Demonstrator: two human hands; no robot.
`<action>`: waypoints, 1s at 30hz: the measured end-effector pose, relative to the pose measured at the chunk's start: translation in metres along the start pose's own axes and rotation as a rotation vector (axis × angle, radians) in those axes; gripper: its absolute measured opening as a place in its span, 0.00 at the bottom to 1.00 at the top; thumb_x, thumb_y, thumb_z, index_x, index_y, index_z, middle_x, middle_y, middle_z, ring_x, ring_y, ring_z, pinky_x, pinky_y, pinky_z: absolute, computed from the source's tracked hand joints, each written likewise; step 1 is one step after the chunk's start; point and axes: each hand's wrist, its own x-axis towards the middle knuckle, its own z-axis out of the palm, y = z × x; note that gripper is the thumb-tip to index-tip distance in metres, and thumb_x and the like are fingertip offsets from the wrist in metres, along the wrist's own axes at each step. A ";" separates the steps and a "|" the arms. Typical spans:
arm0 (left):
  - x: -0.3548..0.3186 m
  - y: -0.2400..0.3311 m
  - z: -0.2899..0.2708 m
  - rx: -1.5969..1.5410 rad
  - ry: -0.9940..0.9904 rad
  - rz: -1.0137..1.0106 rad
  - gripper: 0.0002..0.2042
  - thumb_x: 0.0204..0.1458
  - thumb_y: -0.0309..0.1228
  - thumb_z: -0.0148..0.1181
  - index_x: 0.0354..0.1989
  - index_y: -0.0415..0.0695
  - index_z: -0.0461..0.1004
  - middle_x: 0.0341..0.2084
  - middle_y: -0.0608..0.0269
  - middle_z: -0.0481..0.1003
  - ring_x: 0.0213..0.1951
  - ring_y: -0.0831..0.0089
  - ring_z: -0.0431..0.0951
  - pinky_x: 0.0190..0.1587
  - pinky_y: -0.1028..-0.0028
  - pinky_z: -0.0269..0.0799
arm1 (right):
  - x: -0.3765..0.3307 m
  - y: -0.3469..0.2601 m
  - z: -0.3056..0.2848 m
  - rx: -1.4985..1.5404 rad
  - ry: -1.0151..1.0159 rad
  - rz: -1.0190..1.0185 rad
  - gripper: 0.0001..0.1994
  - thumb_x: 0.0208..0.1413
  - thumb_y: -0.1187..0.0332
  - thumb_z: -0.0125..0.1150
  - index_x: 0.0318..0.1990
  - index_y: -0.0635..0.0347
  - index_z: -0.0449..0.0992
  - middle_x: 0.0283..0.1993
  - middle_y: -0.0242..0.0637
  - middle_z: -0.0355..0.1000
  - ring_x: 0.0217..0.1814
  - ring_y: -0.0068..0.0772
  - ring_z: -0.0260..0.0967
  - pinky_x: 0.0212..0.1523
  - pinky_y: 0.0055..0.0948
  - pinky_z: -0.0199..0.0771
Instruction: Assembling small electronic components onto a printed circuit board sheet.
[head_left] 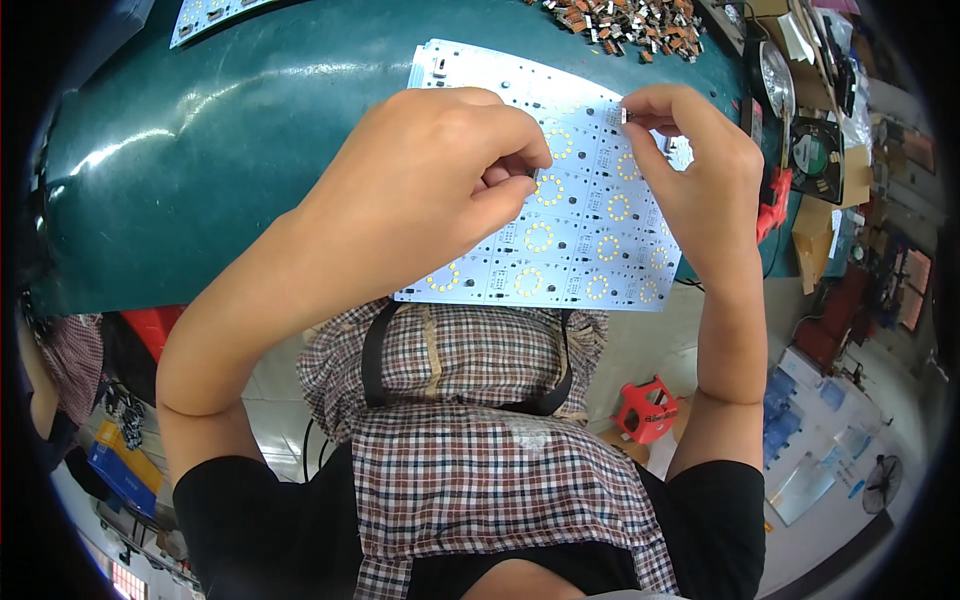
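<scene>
A white circuit board panel (pixel 575 228) with rings of yellow LEDs lies on the green table, its near edge at my lap. My left hand (pixel 440 165) is over the panel's left part, thumb and fingers pinched together. A small dark bit shows at those fingertips, too hidden to name. Above the panel's right edge, my right hand (pixel 700 160) pinches a small silver component (pixel 625 115) between thumb and forefinger. Beyond the panel is a heap of small orange and silver components (pixel 630 25).
Another white board (pixel 215 18) lies at the far left of the green table (pixel 230 190). On the right are a black fan (pixel 816 155), a red-handled tool (pixel 775 205) and cardboard pieces (pixel 815 235). A red stool (pixel 646 408) stands on the floor.
</scene>
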 end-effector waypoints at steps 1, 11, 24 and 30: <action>-0.001 0.000 0.000 0.016 0.003 0.012 0.08 0.52 0.18 0.65 0.41 0.36 0.81 0.33 0.59 0.80 0.32 0.75 0.83 0.34 0.78 0.79 | 0.000 -0.001 0.000 0.007 0.003 0.024 0.12 0.49 0.79 0.71 0.41 0.59 0.77 0.35 0.37 0.81 0.35 0.39 0.82 0.34 0.31 0.78; -0.001 -0.004 0.003 0.004 0.034 0.048 0.08 0.52 0.19 0.65 0.41 0.36 0.81 0.32 0.58 0.80 0.32 0.72 0.83 0.34 0.76 0.79 | 0.003 -0.006 0.003 -0.070 0.010 -0.049 0.14 0.48 0.79 0.71 0.39 0.55 0.73 0.31 0.34 0.80 0.32 0.37 0.81 0.29 0.33 0.76; 0.001 -0.004 0.006 -0.009 0.060 0.044 0.07 0.52 0.20 0.65 0.39 0.36 0.81 0.32 0.58 0.81 0.31 0.71 0.83 0.35 0.75 0.80 | 0.002 -0.011 -0.002 -0.170 -0.079 0.003 0.11 0.52 0.83 0.70 0.37 0.65 0.72 0.36 0.39 0.82 0.39 0.33 0.84 0.41 0.27 0.84; 0.001 -0.005 0.007 -0.014 0.092 0.067 0.06 0.53 0.21 0.65 0.39 0.37 0.81 0.32 0.57 0.80 0.30 0.70 0.83 0.35 0.74 0.80 | 0.005 -0.012 -0.003 -0.218 -0.080 -0.005 0.12 0.52 0.83 0.71 0.36 0.64 0.71 0.36 0.39 0.81 0.39 0.32 0.84 0.39 0.27 0.83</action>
